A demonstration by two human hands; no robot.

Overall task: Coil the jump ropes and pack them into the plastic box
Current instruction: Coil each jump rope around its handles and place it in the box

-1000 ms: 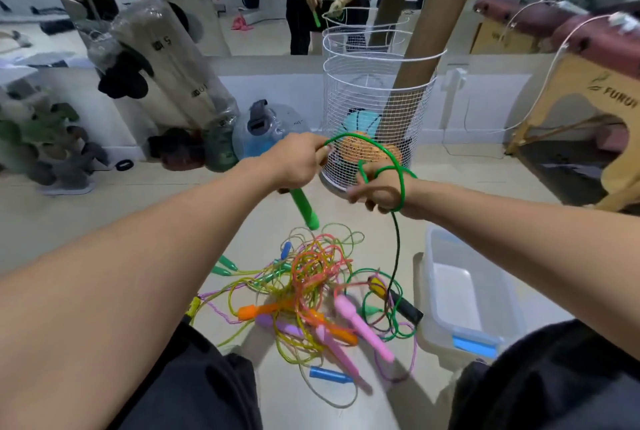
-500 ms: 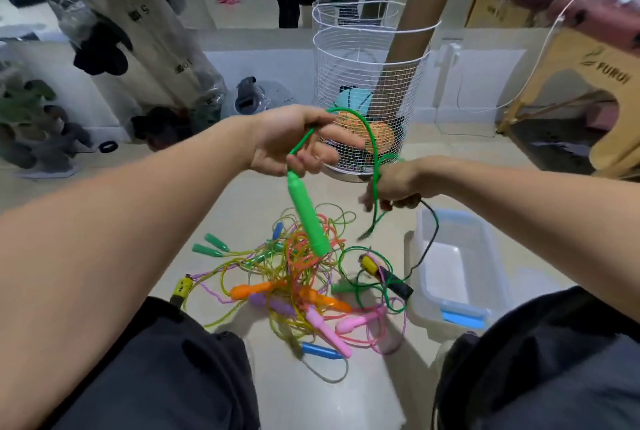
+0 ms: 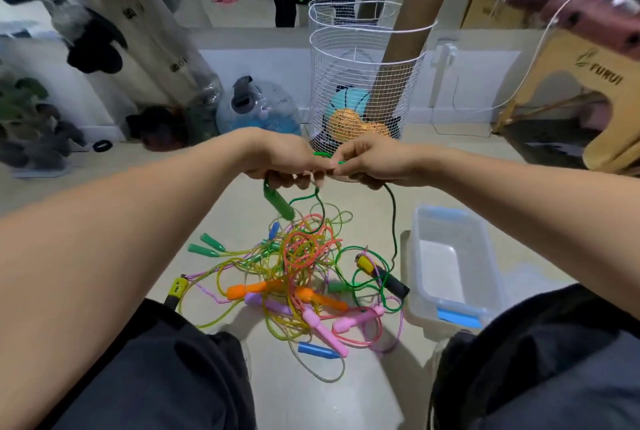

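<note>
My left hand (image 3: pixel 282 161) and my right hand (image 3: pixel 372 161) meet in mid-air, both closed on a green jump rope (image 3: pixel 323 155). Its green handle (image 3: pixel 278 201) hangs below my left hand, and a strand of cord (image 3: pixel 393 218) drops from my right hand to the floor. Beneath them lies a tangled pile of jump ropes (image 3: pixel 298 273) with orange, pink, purple, blue, yellow and black handles. The clear plastic box (image 3: pixel 485 256) with blue latches stands open on the floor to the right of the pile.
A white wire basket (image 3: pixel 367 83) holding balls and a cardboard tube stands just behind my hands. A water jug (image 3: pixel 256 107) and wrapped bags sit at the left wall. A wooden bench (image 3: pixel 588 83) is at the right. My knees frame the bottom.
My hands have come together from being apart. The green loop held up a second ago is now gathered between them, and the green handle has swung lower under my left hand.
</note>
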